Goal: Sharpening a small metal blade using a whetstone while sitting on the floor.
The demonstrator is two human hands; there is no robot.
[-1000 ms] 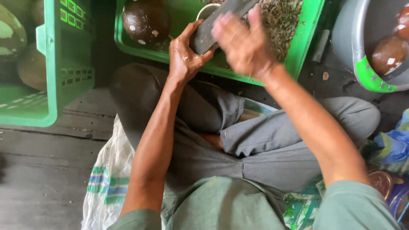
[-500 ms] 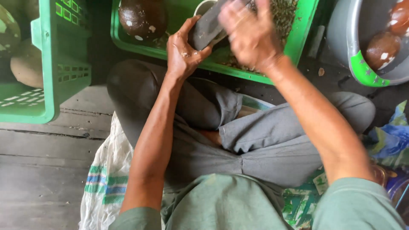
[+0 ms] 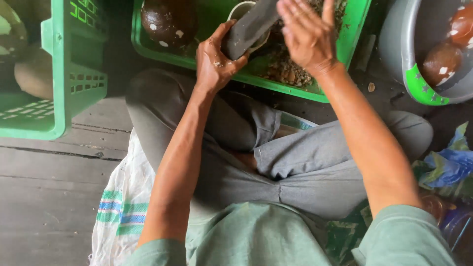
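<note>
the left hand (image 3: 215,63) is clenched around the lower end of a dark grey flat blade-like tool (image 3: 251,25), held slanting over the green tray (image 3: 295,87). the right hand (image 3: 306,35) is released, fingers spread, its palm against the upper part of the tool and gripping nothing. behind the tool sits what looks like a pale shell half (image 3: 240,9), mostly hidden. brown scraps (image 3: 286,71) already lie heaped in the tray, while a whole brown round fruit (image 3: 169,22) there looks unworked, so it seems partway through.
</note>
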